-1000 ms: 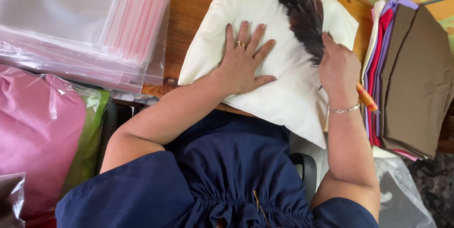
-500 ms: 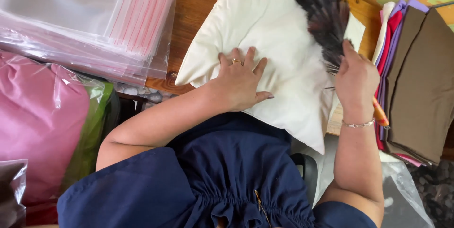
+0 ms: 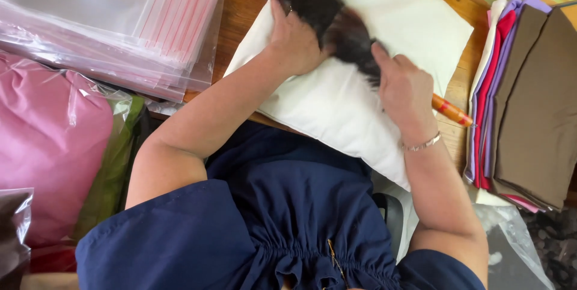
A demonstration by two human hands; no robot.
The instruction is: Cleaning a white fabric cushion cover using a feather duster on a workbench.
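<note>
— Where's the feather duster (image 3: 324, 16)?
— Lying across the cream pillow (image 3: 415, 22) on the wooden table (image 3: 243, 1), right hand (image 3: 406, 88) clenched round its orange handle (image 3: 451, 109).
— The left hand (image 3: 293, 40)?
— Pressed on the pillow's corner, fingers hidden by feathers; I cannot tell their state.
— Risk?
— A wide sweep might knock the folded cloths (image 3: 523, 97) or the zip bags (image 3: 114, 19).

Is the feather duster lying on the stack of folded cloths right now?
No: the feather duster is held in the right hand and lies across the white pillow.
</note>
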